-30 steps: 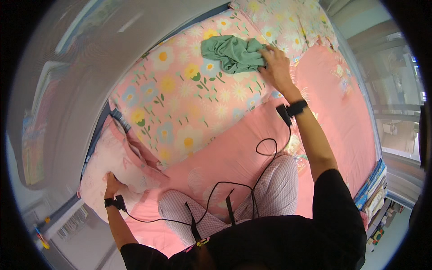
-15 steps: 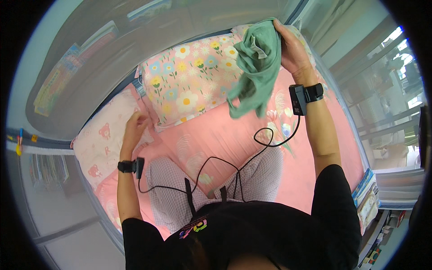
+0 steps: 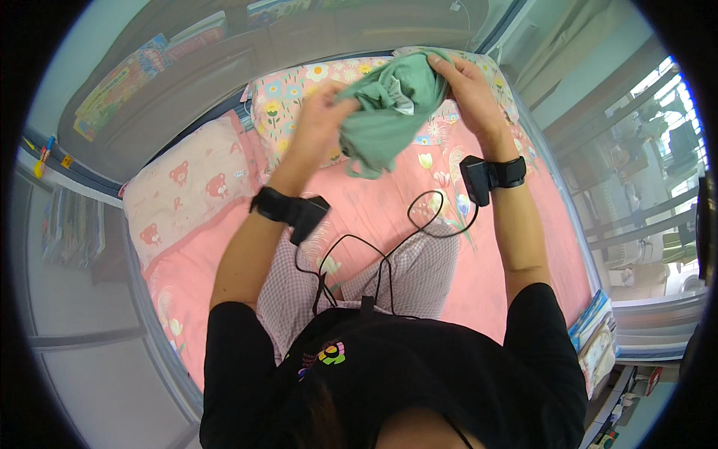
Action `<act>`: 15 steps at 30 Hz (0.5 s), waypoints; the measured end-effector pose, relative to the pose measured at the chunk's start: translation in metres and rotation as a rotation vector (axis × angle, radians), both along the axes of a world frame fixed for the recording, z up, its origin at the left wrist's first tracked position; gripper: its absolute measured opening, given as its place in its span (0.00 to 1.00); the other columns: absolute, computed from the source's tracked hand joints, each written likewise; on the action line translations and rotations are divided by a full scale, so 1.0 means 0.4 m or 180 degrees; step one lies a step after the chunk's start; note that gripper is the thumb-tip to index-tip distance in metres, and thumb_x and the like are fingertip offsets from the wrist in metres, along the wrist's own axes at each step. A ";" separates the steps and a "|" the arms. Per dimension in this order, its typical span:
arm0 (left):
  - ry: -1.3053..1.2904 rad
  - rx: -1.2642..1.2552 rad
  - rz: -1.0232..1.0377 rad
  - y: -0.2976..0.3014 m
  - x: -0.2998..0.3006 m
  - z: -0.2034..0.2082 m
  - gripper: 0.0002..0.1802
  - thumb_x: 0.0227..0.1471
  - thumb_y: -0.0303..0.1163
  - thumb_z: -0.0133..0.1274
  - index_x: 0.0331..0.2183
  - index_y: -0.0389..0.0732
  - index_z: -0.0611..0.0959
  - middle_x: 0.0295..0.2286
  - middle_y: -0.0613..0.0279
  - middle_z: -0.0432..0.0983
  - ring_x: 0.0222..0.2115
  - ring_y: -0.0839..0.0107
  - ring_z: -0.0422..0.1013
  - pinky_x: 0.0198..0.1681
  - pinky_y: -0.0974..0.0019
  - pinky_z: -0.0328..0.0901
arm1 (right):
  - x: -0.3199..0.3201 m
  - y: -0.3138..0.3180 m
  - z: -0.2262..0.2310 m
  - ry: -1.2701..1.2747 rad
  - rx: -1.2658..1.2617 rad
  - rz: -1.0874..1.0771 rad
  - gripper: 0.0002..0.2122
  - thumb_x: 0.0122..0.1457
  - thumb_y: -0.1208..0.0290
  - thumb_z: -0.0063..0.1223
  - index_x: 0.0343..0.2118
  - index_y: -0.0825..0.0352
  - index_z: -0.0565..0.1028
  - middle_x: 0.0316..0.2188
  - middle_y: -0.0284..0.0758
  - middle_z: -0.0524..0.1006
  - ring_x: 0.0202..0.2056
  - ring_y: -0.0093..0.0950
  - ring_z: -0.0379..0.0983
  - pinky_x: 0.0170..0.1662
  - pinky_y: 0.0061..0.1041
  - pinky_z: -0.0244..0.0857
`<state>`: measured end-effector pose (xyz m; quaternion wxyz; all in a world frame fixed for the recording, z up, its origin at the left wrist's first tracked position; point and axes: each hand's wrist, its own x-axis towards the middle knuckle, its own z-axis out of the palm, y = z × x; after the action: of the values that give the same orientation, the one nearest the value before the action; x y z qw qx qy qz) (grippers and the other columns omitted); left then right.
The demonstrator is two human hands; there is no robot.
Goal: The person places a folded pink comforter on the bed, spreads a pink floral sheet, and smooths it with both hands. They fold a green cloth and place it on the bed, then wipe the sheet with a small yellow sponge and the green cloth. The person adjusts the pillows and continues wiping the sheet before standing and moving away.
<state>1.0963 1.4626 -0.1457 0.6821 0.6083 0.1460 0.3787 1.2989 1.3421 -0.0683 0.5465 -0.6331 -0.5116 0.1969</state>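
Note:
Over the far part of the bed I hold up a soft green garment [image 3: 381,131] by its two sides. Its opening gapes upward and a white label shows inside; its exact kind is hard to tell in the bunched cloth. My right hand [image 3: 473,91] is closed on the upper right edge, thumb over the fabric. At the left edge, my left hand [image 3: 323,118] grips the cloth, its fingers slightly blurred. The lower end of the garment hangs loose above the pink sheet [image 3: 396,191].
Behind the garment lies a flowered pillow [image 3: 273,101], with a pink bear-print pillow [image 3: 194,179] to its left. Black cables [image 3: 348,238] run from my wrist devices across my lap. Grey mesh netting [image 3: 247,56] surrounds the bed. Folded cloths [image 3: 594,337] lie at the right edge.
My left hand has come up from the bear-print pillow and taken hold of the garment's left edge. The garment, hanging from my right hand before, is now spread between both hands, slightly further left.

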 end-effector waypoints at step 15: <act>0.0126 0.1300 0.0543 0.199 -0.122 0.161 0.07 0.57 0.31 0.47 0.31 0.40 0.78 0.28 0.70 0.73 0.31 0.81 0.69 0.37 0.76 0.63 | 0.013 0.034 -0.038 -0.0956 -0.0229 0.0030 0.10 0.54 0.69 0.48 0.33 0.69 0.76 0.29 0.33 0.77 0.35 0.24 0.71 0.41 0.24 0.64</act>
<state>1.0475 1.5421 -0.0814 0.5072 0.7266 0.1306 0.4448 1.3042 1.3555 -0.0835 0.4398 -0.6722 -0.5832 0.1208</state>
